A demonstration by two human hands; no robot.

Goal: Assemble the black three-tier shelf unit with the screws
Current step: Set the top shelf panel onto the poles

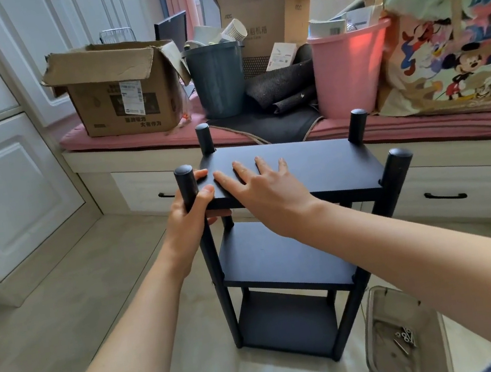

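From the head camera, the black shelf unit (280,244) stands upright on the pale floor (65,305), right in front of the person, with all three boards fixed between four round posts. The left hand (191,222) is wrapped around the near-left post (187,187), just below its rounded top, thumb lying on the corner of the top board (313,163) and fingers curled behind the post. Beside that grip, to its right, the right hand (257,190) lies flat on the top board, fingers straight and spread, holding nothing. Below both hands sit the middle board (272,254) and the bottom board (288,321). To the lower right of the hands, next to the unit's foot, a clear plastic tray (377,325) on the floor holds a few loose screws (405,338). Beyond the hands, a window seat with a pink cushion (136,138) carries a cardboard box (117,90), a dark bin (218,79), a pink bucket (348,70) and a cartoon-print bag (452,30). White cupboards (8,187) stand to the left.
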